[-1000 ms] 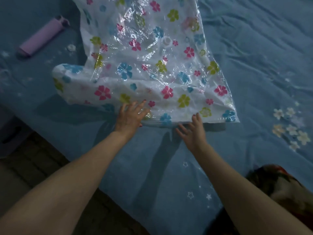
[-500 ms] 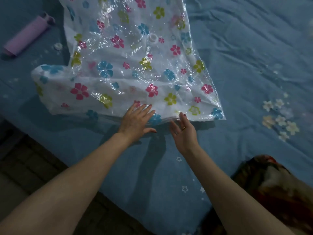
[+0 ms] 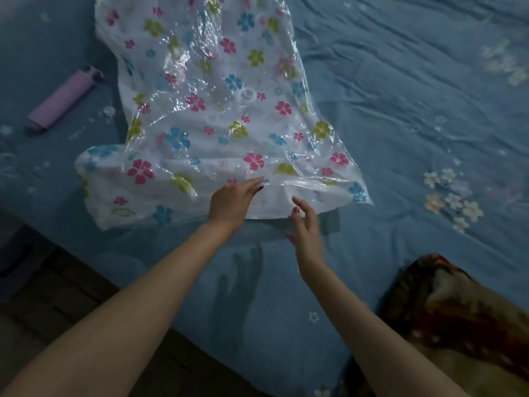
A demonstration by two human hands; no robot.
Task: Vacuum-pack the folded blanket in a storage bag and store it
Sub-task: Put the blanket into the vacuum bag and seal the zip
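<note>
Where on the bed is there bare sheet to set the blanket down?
Bare sheet lies right of the storage bag, and between the two forearms toward the bed edge. Left is crowded: purple pump and small cap beside the bag. The blanket fills the near right corner.

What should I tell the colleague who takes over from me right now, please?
Left hand: open, fingers lying on the near edge of the storage bag.
Right hand: open, fingers spread at the same near edge, gripping nothing.
The bag lies spread on the blue bedsheet, its round valve facing up. The folded blanket sits on the bed at the near right, outside the bag. The purple pump lies to the bag's left.
Done: bag laid out.
Left: open the bag, put the blanket in, seal, pump out the air, store.
</note>
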